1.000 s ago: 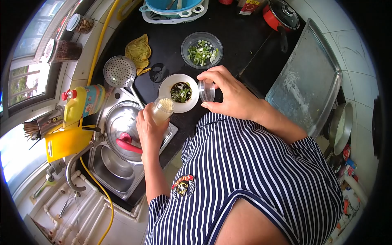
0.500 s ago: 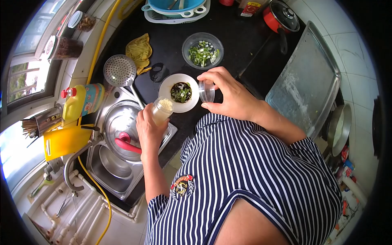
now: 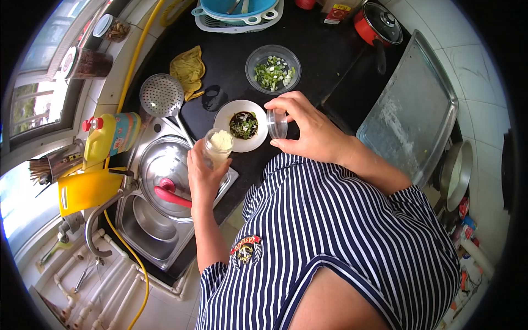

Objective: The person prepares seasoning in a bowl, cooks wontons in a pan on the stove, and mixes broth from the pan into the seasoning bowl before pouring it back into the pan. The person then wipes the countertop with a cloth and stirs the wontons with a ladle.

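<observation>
My left hand [image 3: 202, 179] is wrapped round a clear jar [image 3: 221, 143] of pale yellow powder, its open mouth tilted up beside the bowl. With thumb and fingers, my right hand [image 3: 319, 132] grips the rim of a clear plastic lid [image 3: 278, 124], held on its side. Between the two hands a white bowl [image 3: 263, 129] stands on the black counter. Dark sauce with chopped green onion [image 3: 243, 125] lies in it. Behind is a clear bowl [image 3: 252, 82] of more chopped green onion.
A metal skimmer [image 3: 161, 94] and a yellow cloth [image 3: 187, 69] lie left of the bowls. The steel sink [image 3: 154, 242] with a pot lid [image 3: 157, 154] is at lower left. A metal tray [image 3: 415, 110] and red pan [image 3: 378, 25] are on the right.
The jar in my left hand has moved slightly right and its powder surface shows more. The right hand and the lid have barely moved.
</observation>
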A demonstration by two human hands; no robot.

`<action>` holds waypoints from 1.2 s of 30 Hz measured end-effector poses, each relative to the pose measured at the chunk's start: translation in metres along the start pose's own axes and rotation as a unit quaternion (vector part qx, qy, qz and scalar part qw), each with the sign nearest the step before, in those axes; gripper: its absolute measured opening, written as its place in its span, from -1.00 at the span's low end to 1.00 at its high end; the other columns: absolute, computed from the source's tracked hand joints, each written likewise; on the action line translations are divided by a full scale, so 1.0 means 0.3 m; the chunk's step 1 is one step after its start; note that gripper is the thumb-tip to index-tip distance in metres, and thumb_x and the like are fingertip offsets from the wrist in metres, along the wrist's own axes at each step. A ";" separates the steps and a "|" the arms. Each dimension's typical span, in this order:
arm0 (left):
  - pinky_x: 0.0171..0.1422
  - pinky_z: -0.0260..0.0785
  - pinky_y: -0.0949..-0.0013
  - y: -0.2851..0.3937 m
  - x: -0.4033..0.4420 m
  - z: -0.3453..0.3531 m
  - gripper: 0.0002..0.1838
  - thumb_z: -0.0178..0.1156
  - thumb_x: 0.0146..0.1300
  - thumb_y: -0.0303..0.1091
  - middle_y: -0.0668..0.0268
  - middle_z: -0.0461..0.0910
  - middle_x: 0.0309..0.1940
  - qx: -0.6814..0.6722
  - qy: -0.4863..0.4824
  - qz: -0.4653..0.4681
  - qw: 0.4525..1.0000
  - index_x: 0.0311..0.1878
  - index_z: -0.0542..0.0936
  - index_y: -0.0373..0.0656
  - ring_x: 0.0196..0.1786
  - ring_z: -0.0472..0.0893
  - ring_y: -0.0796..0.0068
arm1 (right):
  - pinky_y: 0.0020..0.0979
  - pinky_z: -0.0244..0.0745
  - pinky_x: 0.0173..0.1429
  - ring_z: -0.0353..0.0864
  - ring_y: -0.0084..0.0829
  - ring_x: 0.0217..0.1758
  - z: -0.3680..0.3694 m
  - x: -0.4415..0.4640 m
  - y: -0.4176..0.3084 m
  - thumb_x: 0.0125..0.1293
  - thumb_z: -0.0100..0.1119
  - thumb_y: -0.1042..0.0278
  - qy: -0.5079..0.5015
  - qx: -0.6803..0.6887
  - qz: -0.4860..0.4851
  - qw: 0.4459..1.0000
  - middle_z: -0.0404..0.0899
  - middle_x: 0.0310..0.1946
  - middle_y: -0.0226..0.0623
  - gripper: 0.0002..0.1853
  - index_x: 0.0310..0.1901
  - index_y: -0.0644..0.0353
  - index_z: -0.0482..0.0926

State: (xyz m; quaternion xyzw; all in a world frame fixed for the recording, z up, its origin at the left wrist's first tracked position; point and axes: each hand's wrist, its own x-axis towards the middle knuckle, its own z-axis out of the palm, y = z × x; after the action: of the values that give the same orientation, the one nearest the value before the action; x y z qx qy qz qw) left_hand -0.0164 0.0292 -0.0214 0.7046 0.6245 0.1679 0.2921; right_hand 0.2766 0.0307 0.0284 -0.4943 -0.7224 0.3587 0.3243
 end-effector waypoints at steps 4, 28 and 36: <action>0.40 0.31 0.19 -0.025 0.001 0.026 -0.09 0.61 -0.05 -0.33 0.19 0.48 0.21 -0.390 -0.038 -0.060 0.918 0.36 0.32 -0.19 0.30 0.47 0.26 | -0.26 0.56 0.25 0.46 -0.19 0.27 -0.012 0.018 -0.022 0.09 0.49 0.46 -0.005 0.040 -0.008 0.999 0.32 0.22 -0.13 -0.27 0.31 0.18 0.35; 0.30 0.35 0.05 0.294 0.013 -0.008 -0.12 0.53 -0.18 -0.49 0.03 0.47 0.12 -0.072 -0.040 0.123 0.989 0.32 0.38 -0.17 0.18 0.44 -0.08 | -0.04 0.62 0.00 0.70 0.06 -0.18 -0.044 0.113 -0.158 0.34 0.17 -0.25 -0.179 -0.239 0.100 0.949 0.56 0.01 0.11 -0.30 0.08 0.39 0.50; 0.31 0.33 0.03 0.375 0.093 0.023 -0.12 0.49 -0.12 -0.41 0.00 0.47 0.10 -0.110 -0.044 0.166 0.979 0.34 0.33 -0.23 0.20 0.44 -0.06 | -0.14 0.41 0.36 0.45 -0.08 0.22 -0.147 0.090 -0.079 0.14 0.43 0.26 -0.093 -0.050 -0.142 0.984 0.42 0.17 -0.08 -0.23 0.40 0.16 0.37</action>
State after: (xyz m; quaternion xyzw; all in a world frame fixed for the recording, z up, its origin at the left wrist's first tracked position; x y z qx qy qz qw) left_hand 0.0803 0.0496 0.0396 0.7688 0.4633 0.2501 0.3631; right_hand 0.2934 0.0591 0.0747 -0.3666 -0.8295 0.3165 0.2781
